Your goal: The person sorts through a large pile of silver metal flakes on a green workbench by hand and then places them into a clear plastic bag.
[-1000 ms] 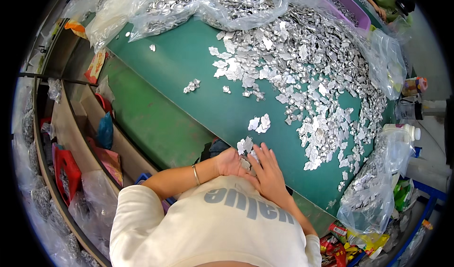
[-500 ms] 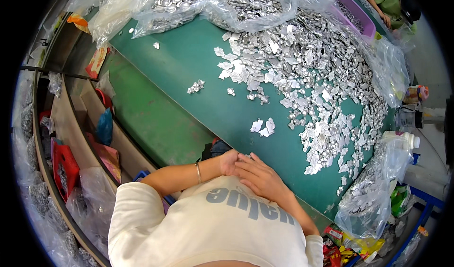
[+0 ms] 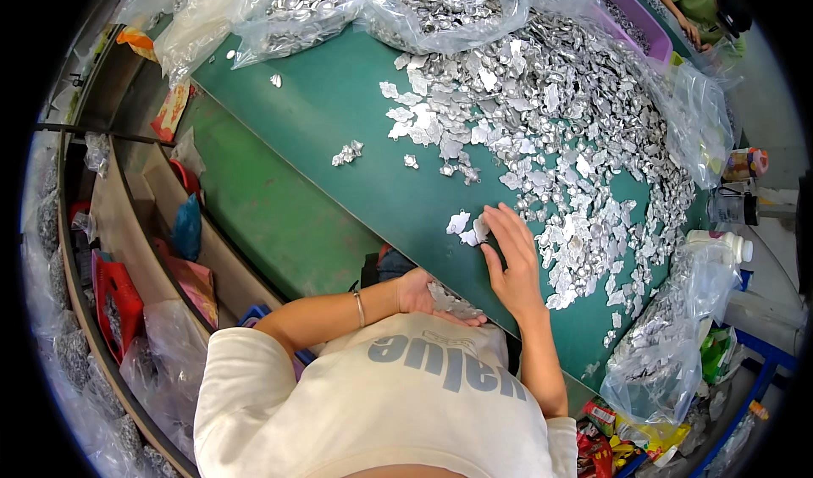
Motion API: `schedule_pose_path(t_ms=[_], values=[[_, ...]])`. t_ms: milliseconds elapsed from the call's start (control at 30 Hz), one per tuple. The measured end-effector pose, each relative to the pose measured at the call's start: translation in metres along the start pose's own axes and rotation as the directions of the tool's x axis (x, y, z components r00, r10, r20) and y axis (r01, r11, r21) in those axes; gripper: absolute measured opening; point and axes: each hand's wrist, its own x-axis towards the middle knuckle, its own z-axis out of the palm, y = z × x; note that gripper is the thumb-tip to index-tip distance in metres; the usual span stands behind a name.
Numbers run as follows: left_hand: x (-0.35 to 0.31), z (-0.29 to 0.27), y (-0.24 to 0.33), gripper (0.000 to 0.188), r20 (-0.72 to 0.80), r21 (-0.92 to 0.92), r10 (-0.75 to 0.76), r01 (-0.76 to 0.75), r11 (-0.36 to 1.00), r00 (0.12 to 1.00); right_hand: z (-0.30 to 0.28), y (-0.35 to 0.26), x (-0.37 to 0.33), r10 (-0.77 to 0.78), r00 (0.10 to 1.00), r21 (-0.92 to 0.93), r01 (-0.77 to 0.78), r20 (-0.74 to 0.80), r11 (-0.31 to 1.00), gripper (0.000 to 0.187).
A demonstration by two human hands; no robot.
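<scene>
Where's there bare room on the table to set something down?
Free: the table between the bags and small cluster; between that cluster and the loose pieces by the right hand; right of the right forearm, below the metal pile. Crowded: the pile itself.

With the clock face centred on the view, the main heap of metal pieces [image 3: 584, 114] spreads over the table [image 3: 313, 114] at one to two o'clock. Bags of pieces [image 3: 449, 8] sit on the table's far end, eleven to twelve; a tub [image 3: 654, 42] lies behind the heap, with a co-worker [image 3: 694, 4] beyond. A side bag [image 3: 656, 342] lies at four, a bottle [image 3: 721, 246] just above it. Shelves [image 3: 106, 194] stand at nine, across the floor [image 3: 262, 215]. Near half past five, the left hand [image 3: 423, 296] has loose pieces [image 3: 453, 303] on it; the right hand [image 3: 512, 262] is over the table near four, a small cluster [image 3: 461, 226] toward its ten.
</scene>
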Motion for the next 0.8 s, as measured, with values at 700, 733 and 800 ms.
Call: schedule_pose_path(t_ms=[700, 733, 800], values=[[-0.010, -0.026, 0.021, 0.052, -0.069, 0.386, 0.143, -0.106, 0.916, 0.987, -0.165, 0.050, 0.180, 0.556, 0.742, 0.885, 0.104, -0.373, 0.455, 0.049], [-0.008, -0.022, 0.021, 0.051, -0.070, 0.356, 0.135, -0.102, 0.929, 0.988, -0.184, 0.068, 0.197, 0.554, 0.717, 0.884, 0.190, -0.422, 0.428, 0.053], [-0.012, -0.015, 0.016, 0.048, -0.077, 0.277, 0.141, -0.114, 0.954, 0.987, -0.171, 0.062, 0.212, 0.644, 0.661, 0.885, 0.067, -0.384, 0.460, 0.051]])
